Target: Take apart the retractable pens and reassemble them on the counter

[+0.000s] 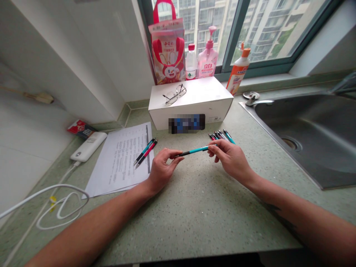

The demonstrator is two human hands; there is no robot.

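Note:
Between my two hands a teal and black pen (pixel 198 150) is held lengthwise above the counter. My left hand (pixel 164 167) pinches its black tip end between thumb and fingers. The other end, by the clicker, is pinched by my right hand (pixel 229 157). Left of my left hand, a teal pen (pixel 144 151) and a red pen (pixel 146 154) lie side by side on printed sheets of paper (pixel 119 159). Just behind my right hand several more pens (pixel 221 134) lie in a row, partly hidden by its fingers.
A white box (pixel 191 94) with eyeglasses (pixel 175 94) on top stands at the back. Behind it are a gift bag (pixel 169 55), a water bottle (pixel 191 63) and a pink pump bottle (pixel 208 59). A steel sink (pixel 311 148) is right; a white power bank (pixel 88 146) with cable lies left.

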